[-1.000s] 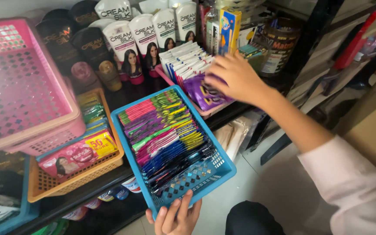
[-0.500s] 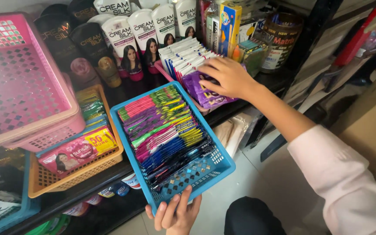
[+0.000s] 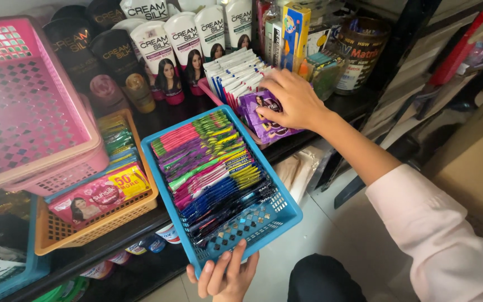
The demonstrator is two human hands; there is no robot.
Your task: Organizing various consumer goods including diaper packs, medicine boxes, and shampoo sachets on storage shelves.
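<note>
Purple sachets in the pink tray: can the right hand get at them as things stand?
Probably yes. The right hand already rests on the purple sachets at the front of the pink tray, with nothing over them. The left hand is busy holding the blue basket from below.

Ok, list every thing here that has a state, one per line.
blue basket: part full of sachets, front end bare, jutting off the shelf.
left hand: gripping the basket's front rim.
right hand: resting on purple sachets.
pink basket: upside down.
orange basket: upright, holding packets.
</note>
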